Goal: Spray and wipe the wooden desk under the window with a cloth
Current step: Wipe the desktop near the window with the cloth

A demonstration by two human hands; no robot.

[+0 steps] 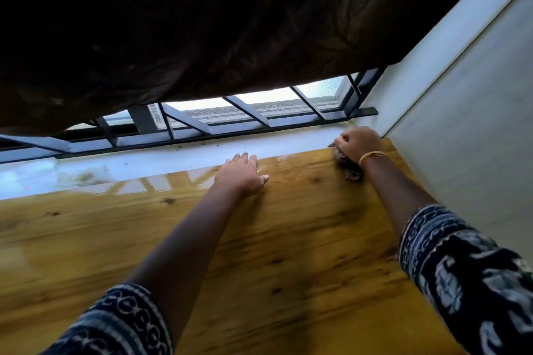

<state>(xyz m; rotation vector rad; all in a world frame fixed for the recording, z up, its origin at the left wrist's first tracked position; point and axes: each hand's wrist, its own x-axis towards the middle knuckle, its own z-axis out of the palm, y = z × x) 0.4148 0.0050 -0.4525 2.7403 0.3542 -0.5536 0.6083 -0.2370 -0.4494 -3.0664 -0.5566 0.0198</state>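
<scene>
The wooden desk fills the lower part of the head view, glossy and yellow-brown with dark knots. My right hand grips a bunched brownish cloth at the desk's far right corner, close to the wall and the sill. A gold bangle sits on that wrist. My left hand lies flat on the desk near its far edge, fingers straight and reaching the sill. No spray bottle is in view.
A white window sill with dark specks runs along the desk's far edge. Above it are dark window bars and a dark curtain hanging low. A white wall bounds the desk on the right.
</scene>
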